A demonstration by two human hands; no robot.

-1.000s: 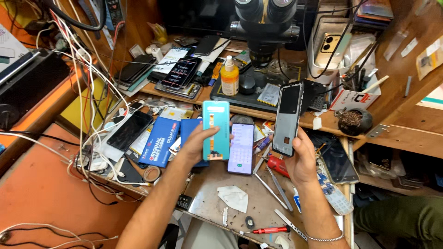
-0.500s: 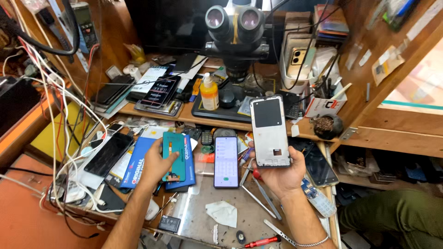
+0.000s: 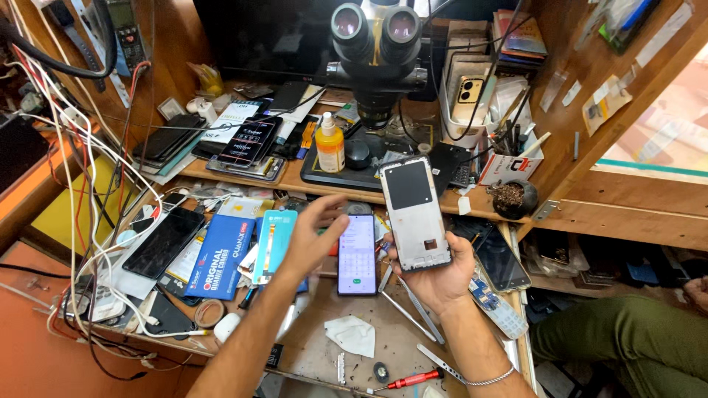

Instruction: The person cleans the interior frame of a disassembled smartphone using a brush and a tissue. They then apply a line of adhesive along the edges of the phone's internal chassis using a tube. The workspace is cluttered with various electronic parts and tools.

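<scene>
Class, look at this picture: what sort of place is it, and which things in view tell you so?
Most likely a phone repair bench. The right hand holds an opened phone, a microscope stands over the shelf, and a screwdriver and loose phones lie about. The left hand hovers over a lit phone.

I see a stereo microscope (image 3: 377,55) at top centre, w/ a yellow-orange squeeze bottle (image 3: 330,144) just left of its base. Red-handled screwdriver (image 3: 405,381) lies at bench front, near a crumpled white tissue (image 3: 352,335). Blue flat box (image 3: 219,256) sits left, black phone (image 3: 164,242) beside it (screen dark). White cables (image 3: 88,177) hang far left.
</scene>
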